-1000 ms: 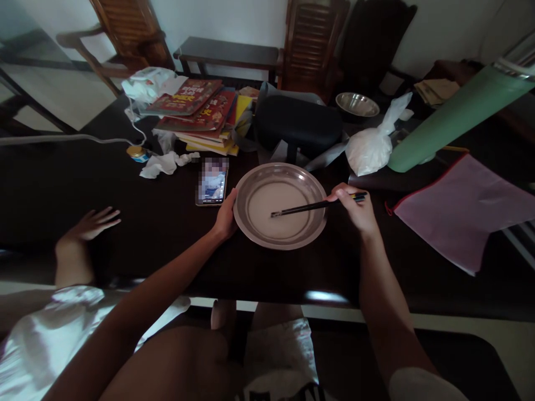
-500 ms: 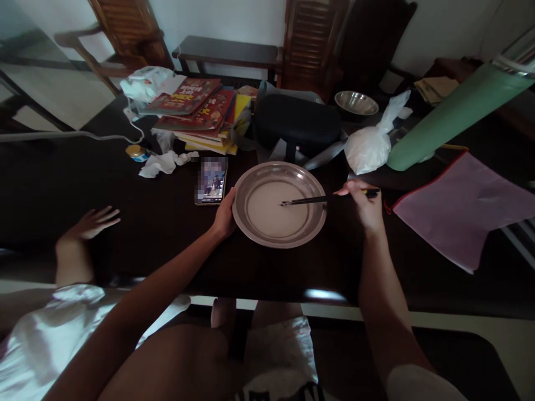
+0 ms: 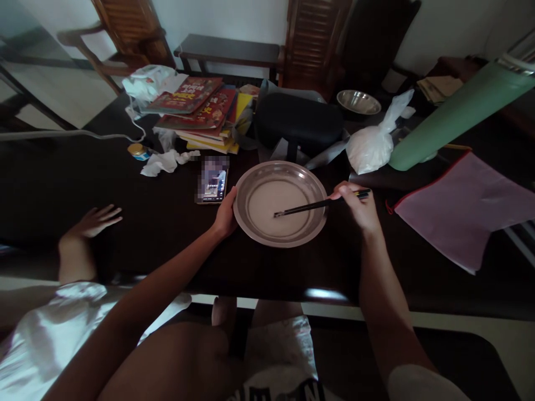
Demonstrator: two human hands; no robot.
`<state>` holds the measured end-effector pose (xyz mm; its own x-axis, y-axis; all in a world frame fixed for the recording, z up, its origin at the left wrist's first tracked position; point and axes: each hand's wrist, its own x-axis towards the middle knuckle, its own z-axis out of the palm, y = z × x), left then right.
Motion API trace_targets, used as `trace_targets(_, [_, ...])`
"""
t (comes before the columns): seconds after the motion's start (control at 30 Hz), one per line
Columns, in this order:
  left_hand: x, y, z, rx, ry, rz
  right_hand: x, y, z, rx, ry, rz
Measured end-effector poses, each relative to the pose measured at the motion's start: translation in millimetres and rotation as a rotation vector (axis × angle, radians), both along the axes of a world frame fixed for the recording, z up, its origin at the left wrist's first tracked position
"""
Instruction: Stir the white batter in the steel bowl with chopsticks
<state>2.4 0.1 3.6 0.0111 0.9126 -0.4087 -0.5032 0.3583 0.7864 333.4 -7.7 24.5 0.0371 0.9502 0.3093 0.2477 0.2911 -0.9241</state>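
Note:
A round metal basin [image 3: 281, 240] stands on the dark table in front of me, with a whitish, cloudy layer [image 3: 276, 195] covering its bottom. My left hand [image 3: 226, 214] grips the basin's left rim, thumb on top and fingers curled below. Dark chopsticks [image 3: 307, 206] are pinched in my right hand [image 3: 356, 205], which is just beyond the right rim. Their tips dip into the whitish contents near the middle. Left of the basin, close to my left hand, lies a phone [image 3: 214, 181] with its screen lit. A tied bag of white powder [image 3: 370, 149] sits behind my right hand.
A green tumbler [image 3: 451, 117] and a pink mesh pouch [image 3: 449, 209] are on the right. Behind the basin are a black case [image 3: 298, 120], stacked books [image 3: 200, 114] and a small metal bowl [image 3: 358, 102]. Another person's hand [image 3: 98, 221] rests at left, below crumpled tissue [image 3: 161, 162].
The chopstick tips have moved left and toward me through the whitish contents. My right hand has shifted slightly left; my left hand still holds the rim.

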Motion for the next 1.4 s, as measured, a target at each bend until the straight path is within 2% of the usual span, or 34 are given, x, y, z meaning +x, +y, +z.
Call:
trace_targets(0.07, [-0.2,0.3,-0.8,-0.003,0.005,0.005,0.0,0.7,-0.7,0.003,-0.021,0.016])
trace_targets(0.2, [-2.3,1.5,-5.9,0.013,0.020,-0.009,2.6,1.2,-1.9,0.050,0.049,-0.118])
trace_targets(0.37, [-3.6,2.8,-10.0,0.030,0.029,-0.015,-1.9,0.1,0.5,0.007,-0.028,0.032])
trace_targets(0.53, [-3.9,3.4,-12.1,0.045,0.040,-0.009,2.3,1.2,-1.3,0.034,0.038,-0.123])
trace_targets(0.7, [-5.7,4.0,-14.3,0.065,0.050,-0.028,0.9,1.0,-0.2,0.008,-0.030,0.012])
trace_targets(0.87, [-5.4,4.5,-14.9,0.048,0.048,-0.018,2.0,0.9,-0.1,0.027,0.054,-0.113])
trace_targets(1.03, [-3.5,3.8,-10.8,0.037,0.037,-0.012,-1.4,0.8,0.9,-0.029,-0.025,0.045])
trace_targets(1.2, [-1.6,3.0,-5.6,-0.007,0.033,-0.005,0.3,1.2,0.7,0.017,0.038,-0.111])
trace_targets(1.33, [-2.6,3.3,-7.9,0.031,0.047,-0.013,-2.7,-0.6,2.6,-0.048,-0.010,0.033])
trace_targets(1.4, [-3.3,3.4,-9.3,0.044,0.054,-0.018,-2.6,-0.8,2.7,-0.032,-0.021,0.037])
